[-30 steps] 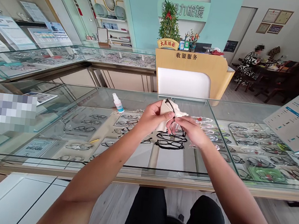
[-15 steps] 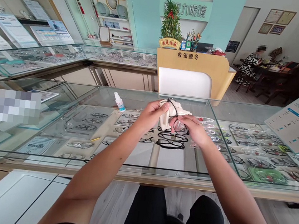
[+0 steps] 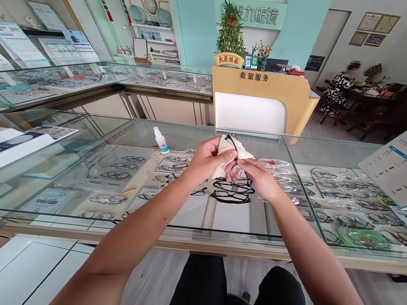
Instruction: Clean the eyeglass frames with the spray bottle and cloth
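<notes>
Above the glass counter, my left hand point(image 3: 208, 160) is closed on a cream cloth point(image 3: 243, 149), its thumb pressing the folds near a dark eyeglass frame. My right hand point(image 3: 259, 177) pinches the eyeglasses point(image 3: 247, 181) close to the middle of the frame; one rim hangs below the fingers. A dark part of the frame crosses the cloth, and the fabric and fingers hide much of the rest. Under the hands, several black eyeglasses point(image 3: 230, 197) lie in rows inside the display case.
A white spray bottle point(image 3: 161, 140) stands on the glass counter point(image 3: 118, 130), left of my hands. A sign card point(image 3: 403, 160) leans at the right, and a white-and-blue box point(image 3: 16, 148) lies at the left. Beyond is a wooden cashier desk point(image 3: 302, 107). A person point(image 3: 338, 92) sits far right.
My left thumb has moved down and right over the cloth, nearer the right hand. The right fingers have shifted slightly left along the eyeglasses, and the cloth is more bunched around the frame.
</notes>
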Demonstrator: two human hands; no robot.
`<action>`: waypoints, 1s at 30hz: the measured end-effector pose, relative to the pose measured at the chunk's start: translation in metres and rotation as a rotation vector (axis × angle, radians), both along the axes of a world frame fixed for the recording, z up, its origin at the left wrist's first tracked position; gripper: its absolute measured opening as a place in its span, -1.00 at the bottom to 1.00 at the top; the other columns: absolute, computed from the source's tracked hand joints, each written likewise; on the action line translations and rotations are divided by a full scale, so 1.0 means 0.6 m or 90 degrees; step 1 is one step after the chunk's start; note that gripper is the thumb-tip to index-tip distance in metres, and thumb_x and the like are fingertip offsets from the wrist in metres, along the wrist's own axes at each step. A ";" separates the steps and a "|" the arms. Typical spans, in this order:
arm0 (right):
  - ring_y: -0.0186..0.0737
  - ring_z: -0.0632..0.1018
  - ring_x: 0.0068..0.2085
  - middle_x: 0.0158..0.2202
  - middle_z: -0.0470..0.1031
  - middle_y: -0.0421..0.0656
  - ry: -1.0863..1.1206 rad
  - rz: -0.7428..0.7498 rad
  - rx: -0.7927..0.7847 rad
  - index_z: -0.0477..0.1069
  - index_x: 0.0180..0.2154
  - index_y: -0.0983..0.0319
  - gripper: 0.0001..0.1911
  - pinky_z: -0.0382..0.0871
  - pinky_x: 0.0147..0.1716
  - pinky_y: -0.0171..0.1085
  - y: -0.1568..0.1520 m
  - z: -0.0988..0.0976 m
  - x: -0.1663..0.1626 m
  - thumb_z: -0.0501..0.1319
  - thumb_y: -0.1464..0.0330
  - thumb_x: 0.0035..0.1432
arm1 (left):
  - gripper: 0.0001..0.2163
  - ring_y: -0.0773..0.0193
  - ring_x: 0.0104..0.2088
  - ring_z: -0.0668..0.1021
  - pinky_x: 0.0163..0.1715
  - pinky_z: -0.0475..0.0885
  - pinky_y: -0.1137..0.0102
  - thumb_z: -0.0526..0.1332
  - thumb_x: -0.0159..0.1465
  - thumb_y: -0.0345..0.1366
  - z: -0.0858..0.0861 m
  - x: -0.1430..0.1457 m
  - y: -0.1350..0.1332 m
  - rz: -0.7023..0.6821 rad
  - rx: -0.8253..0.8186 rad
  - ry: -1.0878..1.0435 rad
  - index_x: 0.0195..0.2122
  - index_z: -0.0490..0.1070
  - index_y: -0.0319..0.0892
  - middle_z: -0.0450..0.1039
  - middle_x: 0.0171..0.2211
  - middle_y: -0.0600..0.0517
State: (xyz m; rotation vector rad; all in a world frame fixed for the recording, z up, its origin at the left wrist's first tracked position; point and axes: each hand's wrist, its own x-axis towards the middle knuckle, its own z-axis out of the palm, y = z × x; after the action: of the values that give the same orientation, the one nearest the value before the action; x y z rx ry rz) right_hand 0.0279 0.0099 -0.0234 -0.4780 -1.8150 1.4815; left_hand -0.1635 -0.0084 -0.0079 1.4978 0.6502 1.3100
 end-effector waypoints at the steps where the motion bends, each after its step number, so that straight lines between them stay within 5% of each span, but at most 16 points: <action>1: -0.13 0.54 -0.29 -0.34 0.66 -0.12 -0.009 0.009 -0.002 0.66 -0.24 0.20 -0.49 0.42 -0.14 -0.14 -0.002 0.000 -0.002 0.23 -0.08 0.45 | -0.53 0.17 -0.68 0.57 -0.64 0.49 0.33 0.56 0.25 0.14 -0.002 0.001 -0.002 0.024 -0.002 -0.003 -0.31 0.42 -0.10 0.43 -0.65 0.16; 7: -0.14 0.56 -0.28 -0.31 0.68 -0.13 0.000 0.041 -0.002 0.67 -0.22 0.19 -0.45 0.43 -0.13 -0.14 -0.008 -0.007 -0.014 0.27 -0.15 0.43 | -0.49 0.29 -0.79 0.41 -0.76 0.27 0.39 0.38 0.39 0.25 -0.018 0.005 0.003 0.129 -0.009 -0.044 -0.41 0.43 -0.10 0.34 -0.72 0.16; 12: -0.12 0.56 -0.23 -0.21 0.68 -0.13 0.041 -0.018 0.022 0.71 -0.14 0.13 -0.50 0.45 -0.11 -0.13 -0.002 -0.007 0.000 0.25 -0.11 0.48 | -0.41 0.34 -0.67 0.44 -0.63 0.35 0.39 0.46 0.22 0.37 -0.024 0.001 0.026 0.191 -0.013 -0.094 -0.42 0.48 -0.12 0.41 -0.62 0.13; 17: 0.01 0.55 0.07 -0.03 0.57 -0.08 0.104 -0.221 0.171 0.77 -0.13 0.06 -0.51 0.42 0.20 -0.02 0.004 0.000 0.015 0.24 -0.13 0.48 | -0.38 0.25 -0.37 0.59 -0.34 0.47 0.37 0.52 0.13 0.37 -0.023 -0.005 0.036 0.212 -0.041 -0.105 -0.32 0.59 -0.17 0.57 -0.42 0.04; 21: 0.07 0.48 0.26 0.07 0.50 -0.05 0.112 -0.335 0.238 0.79 -0.09 0.03 -0.46 0.29 0.44 0.09 0.010 -0.003 0.018 0.22 -0.18 0.47 | -0.36 0.26 -0.37 0.54 -0.32 0.43 0.37 0.51 0.12 0.39 -0.024 -0.005 0.028 0.169 -0.061 -0.033 -0.32 0.61 -0.19 0.50 -0.46 0.05; 25: 0.07 0.44 0.37 0.20 0.48 -0.05 0.082 -0.304 0.222 0.79 -0.05 0.02 -0.45 0.23 0.53 0.12 0.012 -0.008 0.014 0.21 -0.19 0.47 | -0.36 0.33 -0.46 0.41 -0.41 0.31 0.40 0.42 0.23 0.40 -0.025 0.000 0.013 0.081 -0.060 0.080 -0.39 0.52 -0.19 0.39 -0.50 0.09; 30: 0.06 0.53 0.37 0.23 0.49 -0.07 0.134 -0.169 0.145 0.77 -0.21 0.03 -0.54 0.33 0.50 0.08 0.011 -0.018 0.002 0.29 -0.13 0.45 | -0.30 0.37 -0.50 0.23 -0.48 0.07 0.38 0.35 0.23 0.47 -0.035 0.005 0.009 0.115 -0.041 0.161 -0.50 0.33 -0.15 0.17 -0.56 0.13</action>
State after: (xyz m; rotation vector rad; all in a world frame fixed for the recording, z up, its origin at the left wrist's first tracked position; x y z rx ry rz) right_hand 0.0290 0.0162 -0.0340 -0.4131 -1.6573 1.0879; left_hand -0.1604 -0.0030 -0.0287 1.5951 1.0015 1.2297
